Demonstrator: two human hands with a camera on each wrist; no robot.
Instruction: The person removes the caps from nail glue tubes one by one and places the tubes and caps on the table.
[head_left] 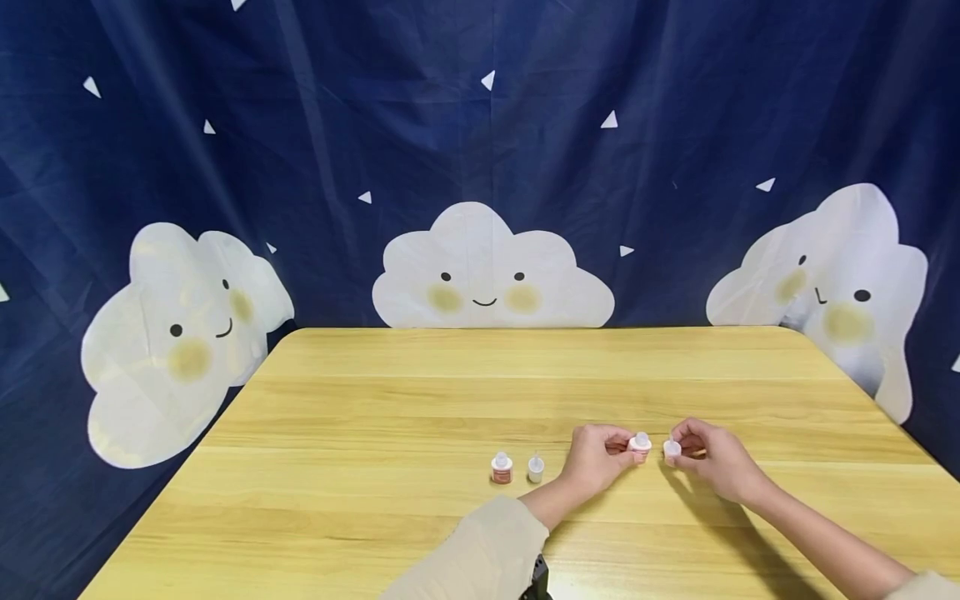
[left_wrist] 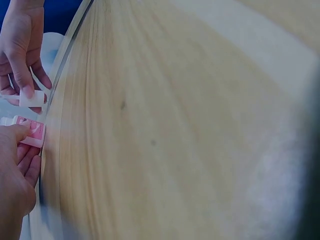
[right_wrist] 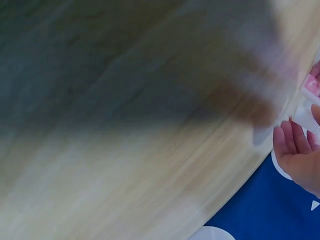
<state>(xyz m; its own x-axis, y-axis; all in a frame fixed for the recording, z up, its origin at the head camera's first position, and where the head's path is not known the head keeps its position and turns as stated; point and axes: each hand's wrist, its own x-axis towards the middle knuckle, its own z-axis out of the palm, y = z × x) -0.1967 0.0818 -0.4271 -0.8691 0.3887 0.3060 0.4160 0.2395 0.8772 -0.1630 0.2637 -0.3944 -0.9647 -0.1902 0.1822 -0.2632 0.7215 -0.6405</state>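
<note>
My left hand [head_left: 591,458] pinches a small bottle [head_left: 640,448] with a pink label, white shoulder and pale neck, which has no cap on it. Just to its right, my right hand [head_left: 716,460] holds a white cap [head_left: 672,449] between thumb and fingers, its thin stem pointing up. Seen from the left wrist, the pink label [left_wrist: 35,131] faces the camera, and the cap [left_wrist: 32,98] is apart from the bottle. The right wrist view catches the cap [right_wrist: 303,119] and part of the bottle [right_wrist: 312,86] at its right edge.
A second uncapped bottle [head_left: 502,469] with a reddish label stands on the wooden table [head_left: 360,517], left of my left forearm. Beside it another white cap [head_left: 536,471] stands with its stem up. Behind the table hangs a dark blue curtain [head_left: 420,150] with cloud prints.
</note>
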